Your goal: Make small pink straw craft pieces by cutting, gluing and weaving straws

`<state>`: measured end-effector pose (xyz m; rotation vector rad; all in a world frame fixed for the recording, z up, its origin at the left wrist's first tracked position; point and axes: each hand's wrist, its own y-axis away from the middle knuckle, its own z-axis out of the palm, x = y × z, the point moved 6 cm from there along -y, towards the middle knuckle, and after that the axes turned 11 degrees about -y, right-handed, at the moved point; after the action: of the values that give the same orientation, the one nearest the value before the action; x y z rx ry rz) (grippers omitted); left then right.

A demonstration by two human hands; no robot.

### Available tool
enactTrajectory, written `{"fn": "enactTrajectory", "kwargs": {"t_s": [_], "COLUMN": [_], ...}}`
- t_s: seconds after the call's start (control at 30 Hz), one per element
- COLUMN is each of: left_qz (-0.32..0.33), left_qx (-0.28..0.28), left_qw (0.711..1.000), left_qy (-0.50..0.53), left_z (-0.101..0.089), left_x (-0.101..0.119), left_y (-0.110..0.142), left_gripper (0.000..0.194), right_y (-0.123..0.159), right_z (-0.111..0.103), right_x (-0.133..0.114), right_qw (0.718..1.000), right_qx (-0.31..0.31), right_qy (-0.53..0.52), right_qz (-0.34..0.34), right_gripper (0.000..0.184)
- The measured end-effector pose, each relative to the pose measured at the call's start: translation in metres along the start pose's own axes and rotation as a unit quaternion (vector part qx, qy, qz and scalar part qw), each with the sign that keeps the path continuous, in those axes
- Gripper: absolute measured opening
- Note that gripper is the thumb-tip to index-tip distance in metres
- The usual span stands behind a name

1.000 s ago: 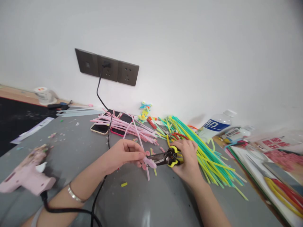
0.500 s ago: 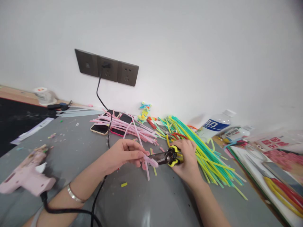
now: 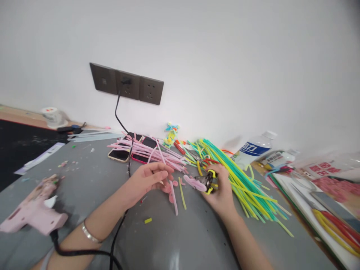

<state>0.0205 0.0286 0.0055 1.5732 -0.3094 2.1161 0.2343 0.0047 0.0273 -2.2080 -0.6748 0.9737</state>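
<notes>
My right hand (image 3: 221, 187) grips pliers (image 3: 208, 181) with yellow-and-black handles. A fuzzy lilac piece (image 3: 194, 183) lies across the front of the jaws, partly covering them; whether the jaws pinch it cannot be told. To the left, my left hand (image 3: 152, 180) hovers with thumb and fingers loosely apart, and I see nothing gripped in it. A straight pink stem (image 3: 174, 200) passes behind its fingertips, beside small round pink pieces (image 3: 171, 195). Between the hands a short yellow-green stem (image 3: 182, 193) rests on the grey table (image 3: 152, 247).
Pink stems (image 3: 149, 152) lie over several phones (image 3: 119, 155) at the back. Green and yellow stems (image 3: 242, 180) spread at right, near a bottle (image 3: 257, 146). A pink glue gun (image 3: 36, 213) with a black cord (image 3: 81, 252) is at left. Scissors (image 3: 332, 228) lie far right.
The lilac piece has left my left fingers and moved right with the pliers. My left fingers have loosened. My right hand has shifted only slightly.
</notes>
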Motion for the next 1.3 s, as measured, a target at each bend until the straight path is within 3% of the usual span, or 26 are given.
{"fn": "enactTrajectory", "kwargs": {"t_s": [0.4, 0.6, 0.73, 0.87, 1.0, 1.3], "left_qz": [0.082, 0.078, 0.087, 0.097, 0.088, 0.096], "left_qx": [0.016, 0.004, -0.037, -0.080, -0.076, -0.060], "left_qw": [0.995, 0.994, 0.990, 0.985, 0.983, 0.981], "left_qy": [-0.047, -0.081, -0.102, -0.118, -0.139, -0.160], "left_z": [-0.003, -0.002, 0.003, 0.010, 0.010, 0.005], "left_x": [0.005, 0.004, 0.004, 0.003, 0.002, 0.000], "left_y": [0.001, 0.001, 0.003, 0.004, 0.005, 0.004], "left_gripper": [0.027, 0.035, 0.044, 0.040, 0.034, 0.039], "right_y": [0.003, 0.004, 0.005, 0.005, 0.004, 0.004], "right_z": [0.012, 0.016, 0.019, 0.021, 0.020, 0.020], "right_x": [-0.008, -0.008, -0.008, -0.009, -0.010, -0.011], "right_qw": [1.000, 1.000, 0.999, 0.999, 0.999, 0.999], "right_qx": [-0.004, -0.017, -0.026, -0.032, -0.027, -0.026], "right_qy": [-0.009, 0.009, 0.022, 0.034, 0.040, 0.043], "right_qz": [-0.015, -0.011, -0.011, -0.014, -0.014, -0.017], "right_gripper": [0.027, 0.024, 0.026, 0.023, 0.022, 0.021]}}
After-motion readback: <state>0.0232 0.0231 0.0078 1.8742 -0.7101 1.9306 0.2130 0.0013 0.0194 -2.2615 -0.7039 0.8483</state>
